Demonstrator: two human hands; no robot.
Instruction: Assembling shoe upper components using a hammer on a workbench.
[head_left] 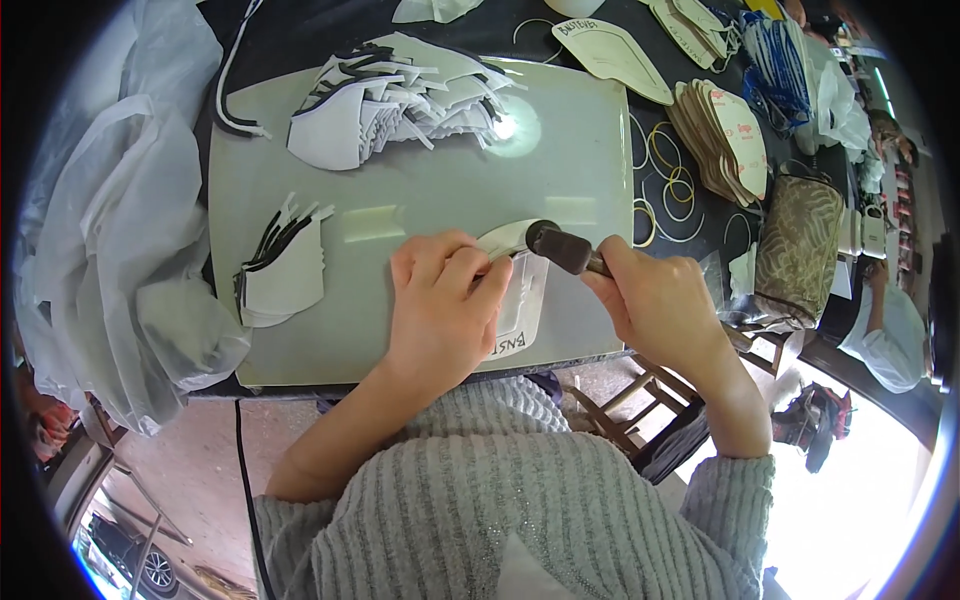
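Note:
My right hand grips the handle of a small dark-headed hammer, its fingers wrapped round it. The hammer head sits over the upper part of a cream curved template with dark lettering and a cut-out window. On the template's left side my left hand holds it with bent fingers pressed down; what lies beneath the fingertips is partly hidden. Both hands work on a grey-green board. Left of them lies a small stack of white pieces with black edging. A larger pile of such pieces spreads along the far side.
Translucent plastic bags crowd the left edge. At the right are a stack of tan pieces, loose yellow and white rings, blue cords and a patterned pouch. A wooden stool stands below the table. Another person is at far right.

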